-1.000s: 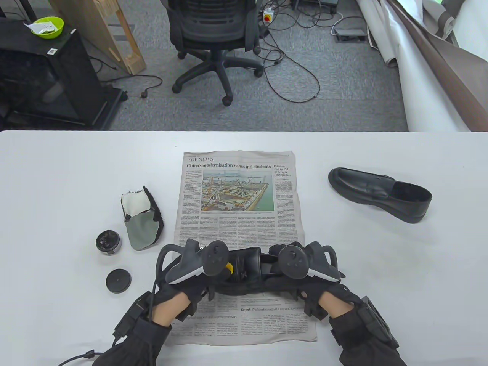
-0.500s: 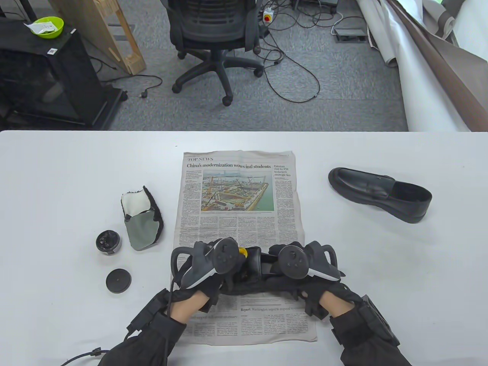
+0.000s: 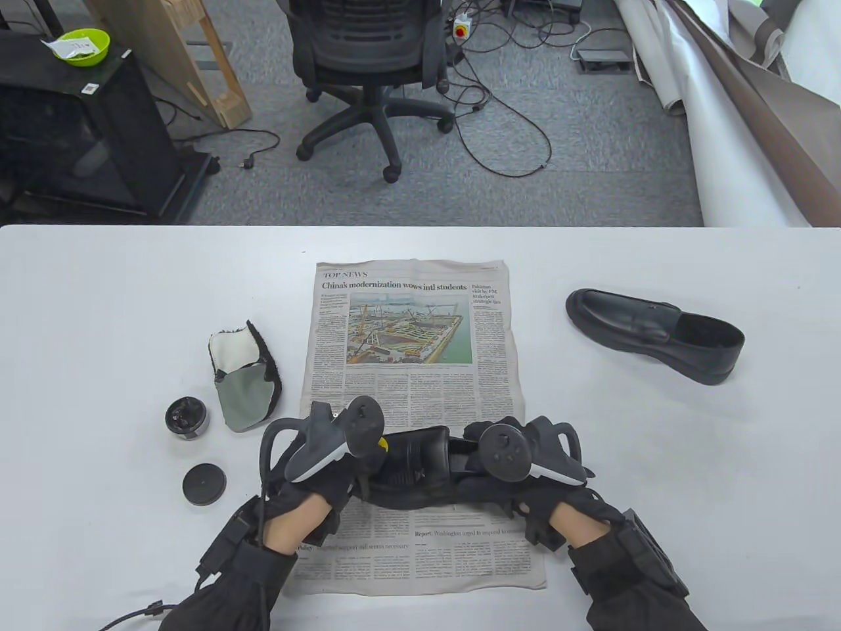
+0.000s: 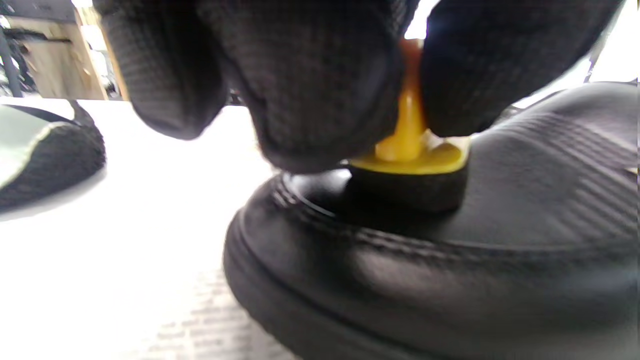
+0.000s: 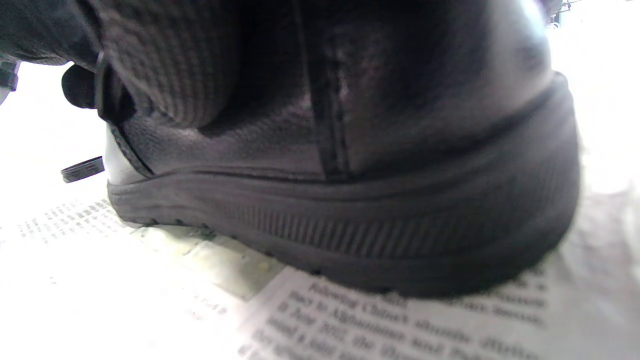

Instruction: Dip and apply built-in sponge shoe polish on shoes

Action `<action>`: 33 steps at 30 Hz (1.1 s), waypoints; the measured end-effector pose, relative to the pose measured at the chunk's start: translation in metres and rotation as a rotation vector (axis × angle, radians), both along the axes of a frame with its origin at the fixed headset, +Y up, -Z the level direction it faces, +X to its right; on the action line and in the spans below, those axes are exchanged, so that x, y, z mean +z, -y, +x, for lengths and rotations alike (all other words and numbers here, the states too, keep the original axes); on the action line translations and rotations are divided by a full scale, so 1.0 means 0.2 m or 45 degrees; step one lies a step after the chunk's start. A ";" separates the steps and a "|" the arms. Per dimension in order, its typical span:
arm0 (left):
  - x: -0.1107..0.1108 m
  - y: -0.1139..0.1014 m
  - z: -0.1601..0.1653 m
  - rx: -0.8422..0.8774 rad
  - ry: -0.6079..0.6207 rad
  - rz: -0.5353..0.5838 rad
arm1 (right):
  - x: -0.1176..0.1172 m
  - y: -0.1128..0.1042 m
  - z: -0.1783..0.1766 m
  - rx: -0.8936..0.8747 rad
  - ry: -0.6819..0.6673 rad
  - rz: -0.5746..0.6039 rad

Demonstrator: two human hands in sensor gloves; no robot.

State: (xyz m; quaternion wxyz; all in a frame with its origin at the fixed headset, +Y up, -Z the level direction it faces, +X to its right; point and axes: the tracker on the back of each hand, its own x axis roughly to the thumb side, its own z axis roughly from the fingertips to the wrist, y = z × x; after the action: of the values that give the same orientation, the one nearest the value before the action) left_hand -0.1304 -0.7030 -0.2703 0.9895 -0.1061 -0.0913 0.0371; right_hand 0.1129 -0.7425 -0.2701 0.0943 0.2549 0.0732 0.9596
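A black shoe (image 3: 420,470) lies on the newspaper (image 3: 410,328) near the table's front edge, toe to the left. My left hand (image 3: 328,473) pinches the yellow handle of the sponge applicator (image 4: 410,150) and presses its black sponge on the shoe's toe (image 4: 450,260); a bit of yellow shows in the table view (image 3: 382,444). My right hand (image 3: 525,480) grips the shoe's heel (image 5: 400,200). The open polish tin (image 3: 187,418) stands at the left, its lid (image 3: 204,484) in front of it.
A second black shoe (image 3: 654,335) lies on the table at the right. A polishing mitt (image 3: 244,384) lies left of the newspaper. An office chair (image 3: 368,59) and cables are on the floor beyond the table's far edge.
My left hand moved the sponge right along the shoe, then back left to the toe. The right hand and the shoe stayed still.
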 end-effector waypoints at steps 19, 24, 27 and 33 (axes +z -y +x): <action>0.05 -0.02 0.20 0.269 0.040 0.282 | 0.00 0.00 0.00 -0.011 -0.017 0.010; 0.02 -0.01 0.19 0.164 -0.019 0.315 | 0.00 0.00 0.00 -0.009 -0.024 0.009; 0.00 0.00 0.16 0.099 -0.053 0.304 | 0.00 0.00 0.00 -0.009 -0.024 0.011; -0.04 0.02 0.07 0.039 -0.135 0.224 | 0.00 0.00 0.00 -0.005 -0.020 0.014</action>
State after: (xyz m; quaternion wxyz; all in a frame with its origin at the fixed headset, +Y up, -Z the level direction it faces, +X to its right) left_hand -0.1172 -0.7077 -0.2773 0.9977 -0.0154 -0.0432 0.0494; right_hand 0.1133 -0.7426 -0.2697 0.0941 0.2631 0.0682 0.9577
